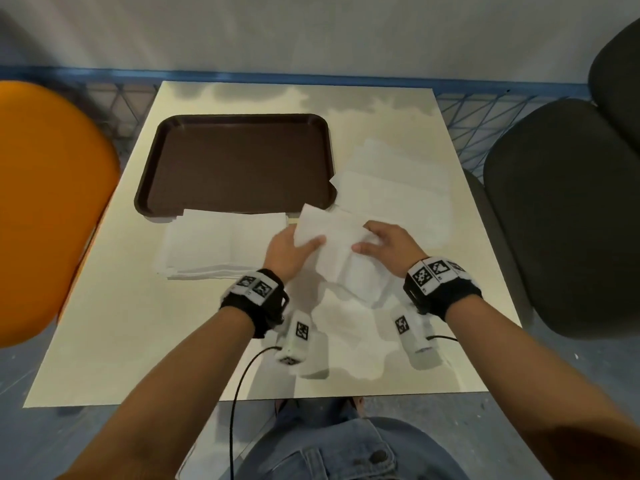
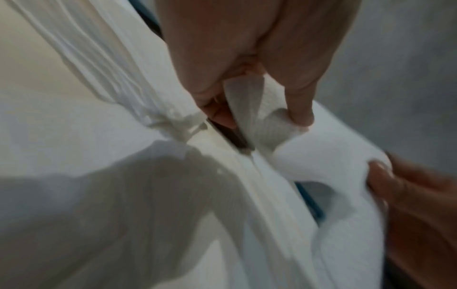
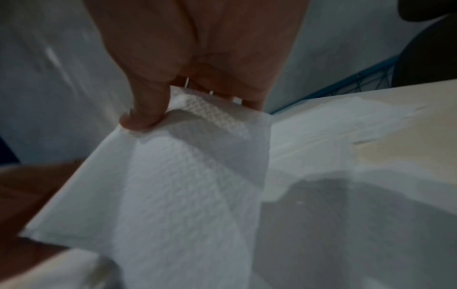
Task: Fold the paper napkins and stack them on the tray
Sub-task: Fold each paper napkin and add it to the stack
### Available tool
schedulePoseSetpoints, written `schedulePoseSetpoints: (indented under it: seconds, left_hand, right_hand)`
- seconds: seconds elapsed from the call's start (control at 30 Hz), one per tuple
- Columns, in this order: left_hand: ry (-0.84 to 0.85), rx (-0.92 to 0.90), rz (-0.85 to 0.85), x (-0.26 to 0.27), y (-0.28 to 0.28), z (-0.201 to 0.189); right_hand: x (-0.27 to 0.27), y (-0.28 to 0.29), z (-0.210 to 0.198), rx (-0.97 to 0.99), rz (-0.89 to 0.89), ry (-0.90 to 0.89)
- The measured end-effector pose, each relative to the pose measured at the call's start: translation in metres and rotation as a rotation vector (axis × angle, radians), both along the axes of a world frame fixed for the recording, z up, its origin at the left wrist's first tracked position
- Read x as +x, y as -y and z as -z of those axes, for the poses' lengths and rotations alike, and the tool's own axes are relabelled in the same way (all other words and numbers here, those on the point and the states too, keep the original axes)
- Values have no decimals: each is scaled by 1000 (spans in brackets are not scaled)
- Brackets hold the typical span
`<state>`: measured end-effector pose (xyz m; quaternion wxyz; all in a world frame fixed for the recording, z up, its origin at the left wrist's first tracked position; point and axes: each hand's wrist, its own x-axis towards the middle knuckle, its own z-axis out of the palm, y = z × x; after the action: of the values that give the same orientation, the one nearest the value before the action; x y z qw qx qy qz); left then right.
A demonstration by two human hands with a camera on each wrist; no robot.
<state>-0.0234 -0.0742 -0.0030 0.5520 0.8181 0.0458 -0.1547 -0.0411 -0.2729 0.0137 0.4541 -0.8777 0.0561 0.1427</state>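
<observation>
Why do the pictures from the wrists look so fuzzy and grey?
Left wrist view: blurred throughout, with a large soft shadow over the table and the napkin smeared. Right wrist view: dim and bluish, though the napkin's embossed texture shows near the right hand. Head view: sharpest, but the white napkin piles wash out.

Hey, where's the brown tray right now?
In the head view the brown tray sits on the far left part of the table, just beyond a napkin stack, with another napkin pile to its right.
</observation>
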Motion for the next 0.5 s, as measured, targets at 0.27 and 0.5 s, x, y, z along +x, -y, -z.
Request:
schedulePoseSetpoints:
  seconds: [0.27,0.5]
  left_hand:
    - [61,181,-418,44,-112,0]
    - [-45,489,-427,40,-145,31]
  right_hand:
    - [1,-41,12,-282,-160,26]
    - [-16,-84,43,-562,-379,-82]
